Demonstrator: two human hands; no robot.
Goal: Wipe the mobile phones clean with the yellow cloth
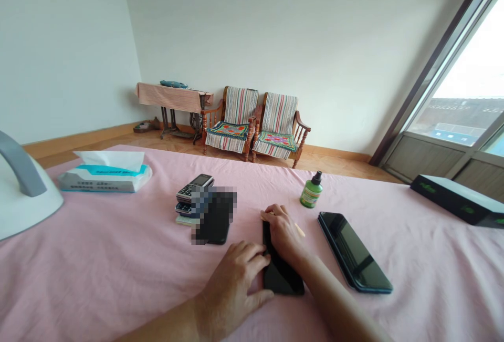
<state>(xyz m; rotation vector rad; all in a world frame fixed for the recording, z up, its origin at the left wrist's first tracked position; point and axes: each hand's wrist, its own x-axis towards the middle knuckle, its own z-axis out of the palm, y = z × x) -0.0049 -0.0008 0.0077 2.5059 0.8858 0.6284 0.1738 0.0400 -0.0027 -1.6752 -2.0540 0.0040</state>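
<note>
A black smartphone lies flat on the pink cloth in front of me. My right hand is closed over its far end, pressing a pale yellow piece that looks like a wiping cloth; only small edges of it show. At the phone's left edge, my left hand touches the side with its fingertips, thumb spread apart near the lower corner. Right of my hands rests a stack of larger dark devices. A green spray bottle stands upright beyond my right hand.
Left of centre, old keypad phones are piled beside a partly blurred black phone. A tissue pack and a white, grey-handled appliance sit at left. A black box lies at right. Two chairs stand beyond the table.
</note>
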